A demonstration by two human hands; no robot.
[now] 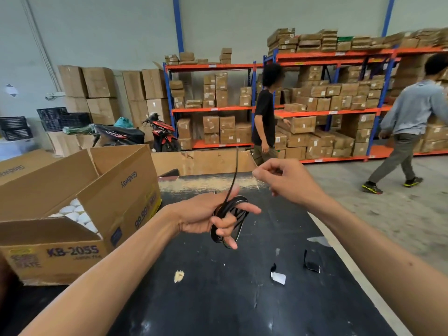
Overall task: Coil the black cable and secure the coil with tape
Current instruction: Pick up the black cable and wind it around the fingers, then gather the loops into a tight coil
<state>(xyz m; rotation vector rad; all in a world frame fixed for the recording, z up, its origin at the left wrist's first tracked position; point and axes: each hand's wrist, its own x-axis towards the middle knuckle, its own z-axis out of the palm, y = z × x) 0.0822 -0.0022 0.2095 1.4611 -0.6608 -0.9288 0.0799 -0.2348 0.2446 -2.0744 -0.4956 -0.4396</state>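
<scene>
A black cable (231, 207) is wound in several loops around the fingers of my left hand (213, 215), which holds the coil over the middle of the black table (218, 299). One free strand rises from the coil and ends in the air near the far table edge. My right hand (283, 180) hovers up and to the right of the coil with thumb and fingers pinched together; whether it grips anything is unclear. Two black tape pieces lie on the table at the right, one (311, 263) curled, the other (277, 275) with a white backing.
An open cardboard box (80, 241) with white round items stands at the left on the table. Another flat carton (203, 162) lies at the far edge. Two people (266, 112) walk by orange shelving with boxes (327, 100). A scooter (160, 132) is parked behind.
</scene>
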